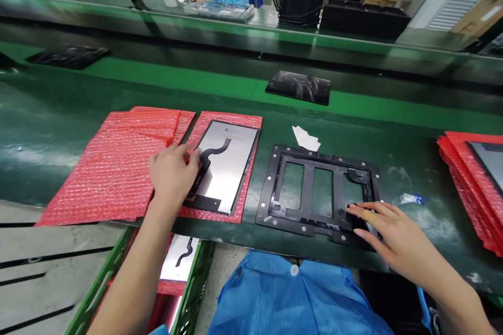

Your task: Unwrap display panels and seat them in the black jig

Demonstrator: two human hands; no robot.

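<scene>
Left hand (172,174), fingers loosely curled, rests on the display panel's (226,165) left edge beside its black flex cable (212,153); the panel lies on red bubble wrap (113,167), long axis toward 1 o'clock. Right hand (387,230), fingers extended and close together, presses the black frame's (318,188) near right corner, at 3 o'clock from the panel. A paper scrap (306,138) lies at 12 o'clock of the frame, clear of both hands.
</scene>
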